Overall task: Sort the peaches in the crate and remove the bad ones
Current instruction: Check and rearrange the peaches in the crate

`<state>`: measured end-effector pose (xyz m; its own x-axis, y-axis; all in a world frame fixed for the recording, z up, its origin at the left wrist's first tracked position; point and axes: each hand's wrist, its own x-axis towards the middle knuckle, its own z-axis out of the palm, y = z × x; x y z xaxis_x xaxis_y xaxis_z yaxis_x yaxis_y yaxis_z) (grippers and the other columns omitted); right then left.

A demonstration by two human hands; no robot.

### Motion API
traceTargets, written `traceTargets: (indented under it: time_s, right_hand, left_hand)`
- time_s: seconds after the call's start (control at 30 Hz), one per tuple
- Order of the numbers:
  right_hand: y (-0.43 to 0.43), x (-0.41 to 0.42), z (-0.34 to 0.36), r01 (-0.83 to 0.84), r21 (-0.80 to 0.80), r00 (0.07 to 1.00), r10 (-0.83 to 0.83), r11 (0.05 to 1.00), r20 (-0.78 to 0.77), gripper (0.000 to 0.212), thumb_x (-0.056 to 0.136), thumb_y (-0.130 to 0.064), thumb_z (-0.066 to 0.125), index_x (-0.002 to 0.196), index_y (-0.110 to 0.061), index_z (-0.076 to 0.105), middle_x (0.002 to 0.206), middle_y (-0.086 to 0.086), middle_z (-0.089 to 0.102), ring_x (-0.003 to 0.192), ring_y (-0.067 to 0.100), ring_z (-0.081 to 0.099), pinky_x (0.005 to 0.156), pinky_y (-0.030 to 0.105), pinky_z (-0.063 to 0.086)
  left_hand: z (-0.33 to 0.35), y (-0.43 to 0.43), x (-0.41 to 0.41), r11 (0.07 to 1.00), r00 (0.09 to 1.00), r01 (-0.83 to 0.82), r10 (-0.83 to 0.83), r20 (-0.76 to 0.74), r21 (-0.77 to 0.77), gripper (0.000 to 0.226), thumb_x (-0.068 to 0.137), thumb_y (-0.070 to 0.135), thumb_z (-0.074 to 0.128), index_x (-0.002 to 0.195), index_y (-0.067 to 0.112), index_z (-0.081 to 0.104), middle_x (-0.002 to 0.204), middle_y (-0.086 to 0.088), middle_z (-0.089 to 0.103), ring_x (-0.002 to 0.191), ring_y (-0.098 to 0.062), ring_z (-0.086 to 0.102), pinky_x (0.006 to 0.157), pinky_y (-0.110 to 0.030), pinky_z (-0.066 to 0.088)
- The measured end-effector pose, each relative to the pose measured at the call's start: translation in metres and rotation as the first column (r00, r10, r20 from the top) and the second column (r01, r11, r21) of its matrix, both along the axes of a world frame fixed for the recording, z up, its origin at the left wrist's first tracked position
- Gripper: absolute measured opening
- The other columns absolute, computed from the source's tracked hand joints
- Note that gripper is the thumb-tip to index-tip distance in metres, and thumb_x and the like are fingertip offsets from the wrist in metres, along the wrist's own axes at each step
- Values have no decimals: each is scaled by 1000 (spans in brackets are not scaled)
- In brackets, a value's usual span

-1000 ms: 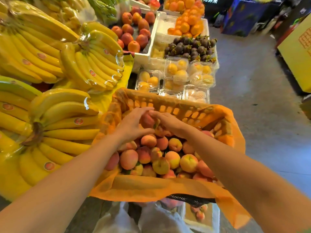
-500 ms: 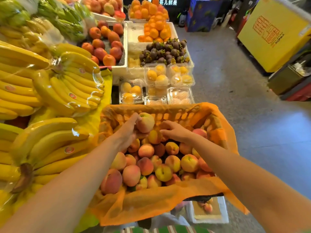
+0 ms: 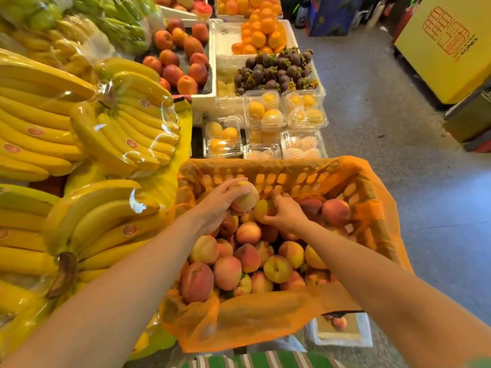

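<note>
From my seat, much is hidden. The crate (image 3: pixel 265 176) is draped in an orange liner that covers its near wall and spills over the front, so I see only the top layer of peaches (image 3: pixel 249 258). I count about twenty there and cannot tell how many lie beneath. My forearms run out of the lower edge of the view. Below the crate's near right corner, a white foam box (image 3: pixel 342 338) shows behind the liner with one peach visible in it, and the rest of it is cut off.

Two hands are in the crate, each with one fruit. The left hand (image 3: pixel 218 205) curls its fingers over a pale pink-yellow peach (image 3: pixel 245 199), gripping it from the top and left. The peach sits raised above the pile, close to the crate's far wall. The right hand (image 3: pixel 287 215) has fingers and thumb curled round a yellower peach (image 3: pixel 261 208), which sits low against the pile and is partly covered by the fingers. The two held fruits are just beside each other, the left one higher.

To the left lie wrapped bunches of bananas (image 3: pixel 119 134). Beyond the crate stand at least five clear boxes (image 3: pixel 263 110) of yellow fruit, then a heap of mangosteens (image 3: pixel 273 70).
</note>
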<state>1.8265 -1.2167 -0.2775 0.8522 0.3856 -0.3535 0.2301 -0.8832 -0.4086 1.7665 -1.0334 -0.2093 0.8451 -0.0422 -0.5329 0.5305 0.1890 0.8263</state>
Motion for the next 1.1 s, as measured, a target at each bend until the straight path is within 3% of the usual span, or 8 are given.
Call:
traceTargets:
  time_s: [0.1,0.2,0.4,0.5,0.7,0.9,1.0,1.1]
  right_hand:
    - [-16,2,13,224,221,952,-165,949,-256,67,83,-42,70,135,-12,38,113,14,57,93,26,60,68,30,42]
    - [-32,-1,43,549,359,689,-165,754,-706,44,93,-44,52,123,-12,44,103,13,56,70,18,56,65,30,46]
    - [-60,-13,80,746,403,455,36,530,-890,53,91,-49,43,128,-11,50,99,12,63,71,21,61,75,35,46]
    - [-71,-20,90,765,422,444,78,487,-893,52,94,-54,48,129,-16,52,103,9,63,73,17,63,76,31,48]
    - [-93,-26,92,669,527,554,121,524,-823,64,80,-32,71,137,-14,49,136,14,55,117,25,55,100,38,43]
    - [-104,-29,101,621,621,655,119,478,-746,65,76,-5,63,138,-19,47,129,10,55,111,24,58,85,32,45]
    - [-108,-32,108,643,601,620,138,475,-772,61,80,-10,58,139,-15,46,127,13,57,104,23,64,72,26,52]
    - [-106,-36,115,673,582,582,159,456,-797,61,79,-26,71,134,-10,49,120,16,63,102,26,66,66,23,56]
  left_hand:
    - [-1,-4,2,999,999,-37,38,-28,31,44,89,27,64,127,6,53,127,-21,56,98,-28,61,69,-31,54]
    - [0,-8,3,997,996,-72,73,-47,26,37,90,22,61,123,8,56,130,-21,55,115,-35,56,84,-39,54]
    - [17,-23,-1,991,993,-55,40,-114,-126,28,88,17,54,116,13,55,130,-20,50,112,-36,58,91,-43,54]
    - [24,-33,-3,977,992,-58,35,-117,-203,39,91,22,54,128,10,47,129,-19,51,109,-35,60,80,-37,58]
    - [33,-50,-7,987,994,59,-72,-79,-149,18,91,26,61,104,14,60,103,-10,65,86,-22,64,67,-27,59]
    - [31,-48,-8,982,991,99,-113,-77,-162,48,73,23,71,118,15,56,111,-13,61,87,-26,64,82,-33,55]
    - [30,-46,-7,975,987,118,-137,-89,-187,78,57,26,73,130,11,48,125,-20,56,97,-31,63,88,-38,54]
    - [31,-46,-5,972,986,125,-145,-87,-200,71,69,29,63,134,5,44,129,-26,52,97,-34,65,88,-39,55]
